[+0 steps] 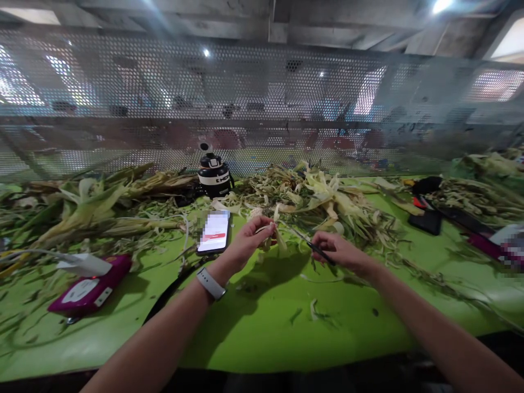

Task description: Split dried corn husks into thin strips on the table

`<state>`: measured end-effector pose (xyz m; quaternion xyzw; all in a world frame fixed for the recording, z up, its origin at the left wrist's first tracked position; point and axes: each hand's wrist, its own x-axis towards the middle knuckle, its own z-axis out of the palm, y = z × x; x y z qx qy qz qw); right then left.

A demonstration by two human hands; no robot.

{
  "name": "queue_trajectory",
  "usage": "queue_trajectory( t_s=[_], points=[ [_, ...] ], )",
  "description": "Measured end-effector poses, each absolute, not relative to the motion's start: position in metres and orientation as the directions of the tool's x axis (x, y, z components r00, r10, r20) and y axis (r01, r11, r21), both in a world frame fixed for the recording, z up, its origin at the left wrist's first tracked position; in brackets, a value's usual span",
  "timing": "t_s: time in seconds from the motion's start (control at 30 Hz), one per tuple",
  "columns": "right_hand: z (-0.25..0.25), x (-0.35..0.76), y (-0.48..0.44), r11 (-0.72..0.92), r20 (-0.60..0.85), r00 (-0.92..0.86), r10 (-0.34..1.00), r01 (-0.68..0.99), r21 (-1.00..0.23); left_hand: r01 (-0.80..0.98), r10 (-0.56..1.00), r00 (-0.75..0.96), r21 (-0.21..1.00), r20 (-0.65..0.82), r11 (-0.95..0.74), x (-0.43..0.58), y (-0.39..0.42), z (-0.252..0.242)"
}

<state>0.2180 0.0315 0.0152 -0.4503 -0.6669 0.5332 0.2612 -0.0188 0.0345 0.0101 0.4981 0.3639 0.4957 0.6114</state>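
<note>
Corn husk (273, 236) pinched in left hand (248, 244), right hand (338, 252) closed around knife (315, 248) over green table (266, 327)

1. The counter (262, 333) lies bare along its near edge, but for scraps.
2. Farther back, husk piles (327, 202) crowd the far side, with a bottle (213, 176) among them.
3. A phone (213, 232) and a pink device (90, 289) block the left.
4. A mesh screen (262, 109) closes the back.

Left hand (249, 240) pinches a husk piece (273, 236); right hand (338, 252) grips a knife (313, 245) over the green table (262, 333).
</note>
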Motion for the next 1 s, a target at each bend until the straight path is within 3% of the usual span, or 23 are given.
queue_trajectory(
  t_s=[0.27, 0.57, 1.0],
  points=[
    [0.0154, 0.2170, 0.0307, 0.075, -0.119, -0.466, 0.877, 0.379, -0.922, -0.254, 0.961, 0.274, 0.966, 0.026, 0.047, -0.0196, 0.0341, 0.0069],
    [0.0223, 0.2112, 0.0255, 0.007, -0.195, -0.467, 0.863, 0.396, -0.918, -0.196, 0.953, 0.304, 0.979, 0.001, 0.062, -0.0129, 0.0297, 0.0022],
    [0.0179, 0.2113, 0.0245, 0.006, -0.181, -0.467, 0.866, 0.371, -0.929, -0.215, 0.956, 0.292, 0.973, -0.018, 0.084, -0.0111, 0.0290, 0.0040]
  ],
)
